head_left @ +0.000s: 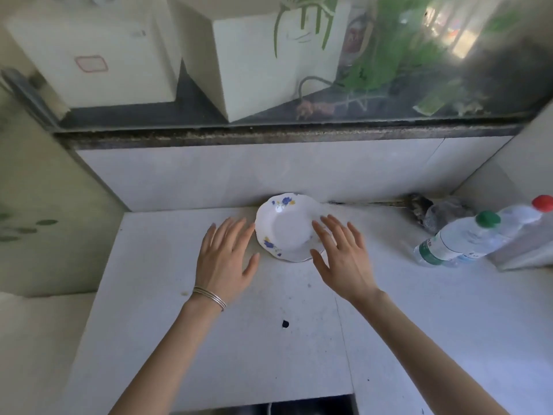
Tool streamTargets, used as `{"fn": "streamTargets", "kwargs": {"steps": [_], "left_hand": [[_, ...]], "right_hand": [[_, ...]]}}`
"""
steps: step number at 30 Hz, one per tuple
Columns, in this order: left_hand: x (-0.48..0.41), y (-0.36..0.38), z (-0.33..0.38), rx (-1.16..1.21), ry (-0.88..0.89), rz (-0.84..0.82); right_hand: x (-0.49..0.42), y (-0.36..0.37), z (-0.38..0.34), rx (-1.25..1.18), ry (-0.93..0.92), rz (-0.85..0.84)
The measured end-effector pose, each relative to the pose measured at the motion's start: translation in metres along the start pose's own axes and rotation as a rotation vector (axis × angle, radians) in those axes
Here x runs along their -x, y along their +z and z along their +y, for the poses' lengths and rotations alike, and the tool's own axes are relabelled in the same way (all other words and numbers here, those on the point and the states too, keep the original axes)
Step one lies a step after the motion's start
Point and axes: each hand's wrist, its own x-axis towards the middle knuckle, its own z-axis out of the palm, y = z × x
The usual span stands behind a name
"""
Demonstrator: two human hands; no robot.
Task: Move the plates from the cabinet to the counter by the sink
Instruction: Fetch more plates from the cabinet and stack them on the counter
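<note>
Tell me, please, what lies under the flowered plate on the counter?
The plate rests flat on the white counter; nothing shows beneath its rim. The right hand covers its near right edge, hiding that part.

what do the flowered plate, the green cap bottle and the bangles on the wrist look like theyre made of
Plate: likely glazed ceramic or porcelain; glossy white, scalloped rim, printed blue flowers, a light glint.
Green cap bottle: clear thin plastic; see-through body, printed label, moulded screw cap.
Bangles on the left wrist: seemingly metal, silver-coloured; thin bright bands with a shine. The exact metal cannot be told.
</note>
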Motion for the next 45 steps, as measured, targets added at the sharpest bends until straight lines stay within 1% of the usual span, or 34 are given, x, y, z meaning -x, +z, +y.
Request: {"fn": "streamTargets", "kwargs": {"steps": [3,10,14,16,20,25,29,32,38,45], "left_hand": [[0.042,-0.003,0.005,-0.037,-0.064,-0.046],[0.137,-0.008,0.004,-0.094,-0.312,-0.336],[0.183,-0.022,-0.011,-0.121,-0.462,-0.394],[0.205,-0.031,-0.020,-0.109,-0.542,-0.374],[0.247,-0.056,-0.044,-0.090,-0.708,-0.266],[0.306,-0.093,-0.076,-0.104,-0.810,-0.175],[0.369,-0.129,-0.108,-0.141,-0.895,-0.137],[0.403,-0.151,-0.125,-0.162,-0.942,-0.100],[0.498,-0.201,-0.164,-0.231,-1.066,-0.020],[0.570,-0.233,-0.189,-0.268,-1.178,0.006]], "right_hand": [[0.022,0.011,-0.016,-0.038,-0.051,-0.067],[0.058,0.043,-0.060,-0.048,-0.193,-0.335],[0.062,0.055,-0.100,-0.062,-0.311,-0.426],[0.060,0.059,-0.124,-0.067,-0.390,-0.448],[0.053,0.067,-0.178,-0.067,-0.553,-0.465],[0.049,0.076,-0.263,-0.053,-0.690,-0.446],[0.060,0.076,-0.349,-0.119,-0.779,-0.408],[0.067,0.076,-0.395,-0.174,-0.819,-0.372],[0.095,0.085,-0.515,-0.246,-0.977,-0.340],[0.121,0.100,-0.604,-0.270,-1.101,-0.362]]}}
